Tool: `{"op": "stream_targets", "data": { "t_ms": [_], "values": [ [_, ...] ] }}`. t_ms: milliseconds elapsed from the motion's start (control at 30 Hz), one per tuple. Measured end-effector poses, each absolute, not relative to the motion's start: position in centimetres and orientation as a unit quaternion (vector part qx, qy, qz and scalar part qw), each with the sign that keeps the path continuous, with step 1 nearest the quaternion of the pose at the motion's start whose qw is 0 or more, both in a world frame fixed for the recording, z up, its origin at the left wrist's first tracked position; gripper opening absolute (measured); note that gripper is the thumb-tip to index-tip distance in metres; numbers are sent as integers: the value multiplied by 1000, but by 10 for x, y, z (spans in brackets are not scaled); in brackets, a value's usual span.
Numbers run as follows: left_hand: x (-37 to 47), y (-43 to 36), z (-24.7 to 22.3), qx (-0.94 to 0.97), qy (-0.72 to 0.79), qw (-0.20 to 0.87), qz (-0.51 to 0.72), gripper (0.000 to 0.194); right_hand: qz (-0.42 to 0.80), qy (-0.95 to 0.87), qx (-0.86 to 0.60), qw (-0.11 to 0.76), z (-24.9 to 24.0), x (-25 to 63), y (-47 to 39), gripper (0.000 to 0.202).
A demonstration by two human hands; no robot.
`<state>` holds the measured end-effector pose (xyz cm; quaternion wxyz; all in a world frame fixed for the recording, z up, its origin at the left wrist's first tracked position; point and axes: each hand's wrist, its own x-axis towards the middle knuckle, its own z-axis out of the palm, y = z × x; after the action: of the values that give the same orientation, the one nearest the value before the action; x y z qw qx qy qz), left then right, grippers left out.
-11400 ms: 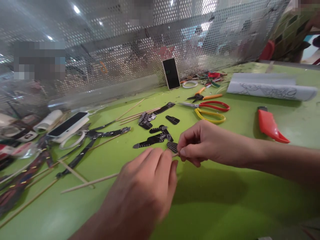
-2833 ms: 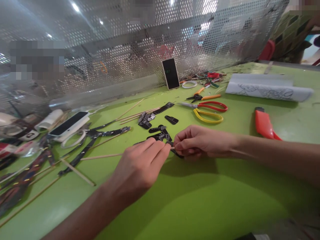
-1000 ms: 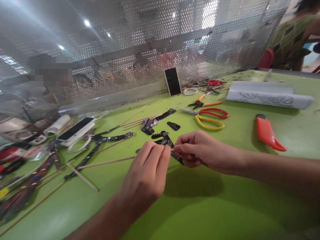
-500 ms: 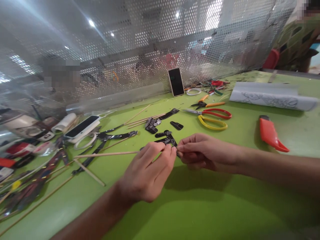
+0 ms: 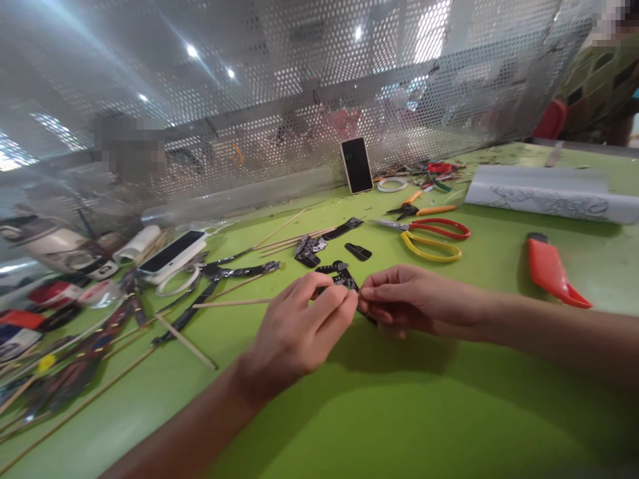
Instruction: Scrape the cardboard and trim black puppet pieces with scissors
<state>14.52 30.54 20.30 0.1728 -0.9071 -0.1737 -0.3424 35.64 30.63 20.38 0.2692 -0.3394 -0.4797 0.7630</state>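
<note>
My left hand (image 5: 302,326) is closed in a pinch, knuckles up, with a thin wooden stick (image 5: 232,303) running out from under it to the left. Against its fingertips, my right hand (image 5: 399,299) pinches at the edge of a black cut-out piece (image 5: 343,274) with white line patterns. The fingers cover much of that piece and the stick's other end. Just beyond lie a small black cut-out (image 5: 358,251) and a larger patterned black cut-out (image 5: 308,250) with a long strip. Scissors (image 5: 432,239) with red and yellow handles lie behind my right hand.
A red-handled cutter (image 5: 554,269) and a rolled paper (image 5: 544,193) lie at right. Orange-handled pliers (image 5: 417,211), a tape ring (image 5: 392,184) and an upright phone (image 5: 357,166) stand farther back. Sticks, black strips and a white device (image 5: 172,256) crowd the left. A perforated metal screen (image 5: 279,100) borders the table.
The stick at my left hand has slid right, so less of it shows. Both hands stay close together, shifted slightly right. The whole view has moved a little.
</note>
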Motion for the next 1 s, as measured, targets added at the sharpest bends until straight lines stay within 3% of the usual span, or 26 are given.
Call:
{"op": "stream_targets", "data": {
  "t_ms": [200, 433, 800, 1000],
  "values": [
    [150, 309, 192, -882, -225, 61, -410, 17, 703, -543, -366, 276, 204, 358, 308, 30],
    [157, 299, 195, -870, -237, -83, -423, 16, 546, -685, -412, 250, 215, 356, 304, 33],
    [157, 296, 195, -859, -241, -111, -438, 13, 535, -686, -418, 262, 216, 352, 300, 31],
    [156, 296, 195, -859, -245, -97, -438, 11, 530, -699, -404, 260, 217, 353, 299, 17]
  ]
}}
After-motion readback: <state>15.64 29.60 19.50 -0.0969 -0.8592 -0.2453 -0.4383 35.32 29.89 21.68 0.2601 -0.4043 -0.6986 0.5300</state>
